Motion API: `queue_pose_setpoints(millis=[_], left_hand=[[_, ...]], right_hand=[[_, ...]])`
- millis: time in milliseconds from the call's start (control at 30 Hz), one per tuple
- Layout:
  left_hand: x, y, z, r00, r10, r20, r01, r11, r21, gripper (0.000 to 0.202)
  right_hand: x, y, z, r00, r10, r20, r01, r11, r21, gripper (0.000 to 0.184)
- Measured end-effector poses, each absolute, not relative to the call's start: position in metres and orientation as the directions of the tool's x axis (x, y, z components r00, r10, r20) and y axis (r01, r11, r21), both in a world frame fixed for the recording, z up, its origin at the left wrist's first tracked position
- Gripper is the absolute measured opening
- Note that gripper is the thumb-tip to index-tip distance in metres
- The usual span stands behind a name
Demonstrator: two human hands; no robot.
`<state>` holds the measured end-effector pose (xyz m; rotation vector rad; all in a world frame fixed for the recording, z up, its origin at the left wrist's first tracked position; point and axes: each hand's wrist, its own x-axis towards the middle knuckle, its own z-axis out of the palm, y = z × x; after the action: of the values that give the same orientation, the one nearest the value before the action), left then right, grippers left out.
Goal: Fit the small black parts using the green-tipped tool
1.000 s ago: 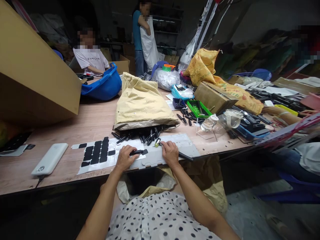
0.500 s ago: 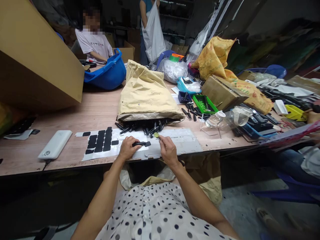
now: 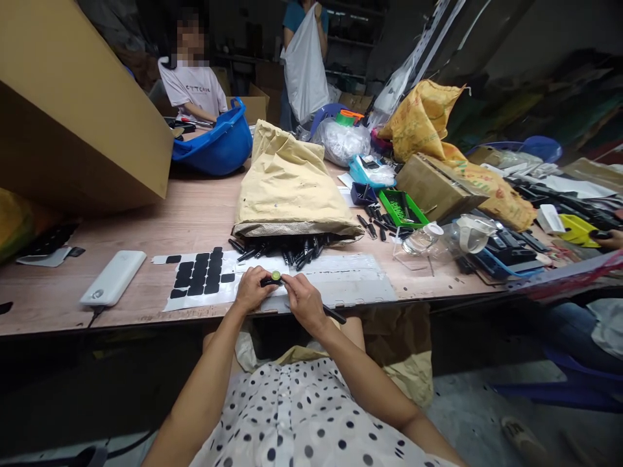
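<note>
The task's thing, a slim black tubular piece, is just below the middle of the frame, held over the near edge of the table. The left hand is closed on it in a pinch of thumb and fingers. The right hand is closed too, seemingly gripping a round-headed tool, its small yellow-green disc lying over the black piece; whether they touch cannot be told. A black rod juts out behind the right hand, perhaps the tool's handle.

The black piece looks like hard, smooth plastic: probably light and stiff, sturdy enough to press on, but liable to roll or slip. A pinch around the barrel near one end should steady it and leave the other end free.

Left of the hands, a glossy white backing sheet bears matt black stickers with rounded corners. A flat grey board lies to the right. Behind the hands, loose black tubes spill from the mouth of a creased tan paper sack on the wood-grain table. A smooth blue plastic basin stands upper left, beside a large, flat-sided cardboard carton.
</note>
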<state>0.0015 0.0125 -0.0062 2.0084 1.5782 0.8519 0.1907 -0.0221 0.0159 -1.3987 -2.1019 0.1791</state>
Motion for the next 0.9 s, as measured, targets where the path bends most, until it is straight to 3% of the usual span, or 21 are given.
queue_pose_setpoints(millis=[433,633,900], left_hand=[[0.005,0.012,-0.003,0.112,0.977,0.183,0.696,-0.209,0.687,0.009],[0.003,0.01,-0.004,0.13,0.972,0.196,0.709,-0.229,0.668,0.008],[0.0,0.009,-0.009,0.179,0.956,0.233,0.707,-0.289,0.646,0.016]], right_hand=[[0.201,-0.02,0.017,-0.223,0.895,0.385,0.807,0.391,-0.441,0.037],[0.217,-0.01,0.014,-0.142,0.879,0.455,0.813,0.366,-0.454,0.038],[0.277,0.002,-0.004,-0.298,0.822,0.486,0.858,0.454,-0.241,0.035]])
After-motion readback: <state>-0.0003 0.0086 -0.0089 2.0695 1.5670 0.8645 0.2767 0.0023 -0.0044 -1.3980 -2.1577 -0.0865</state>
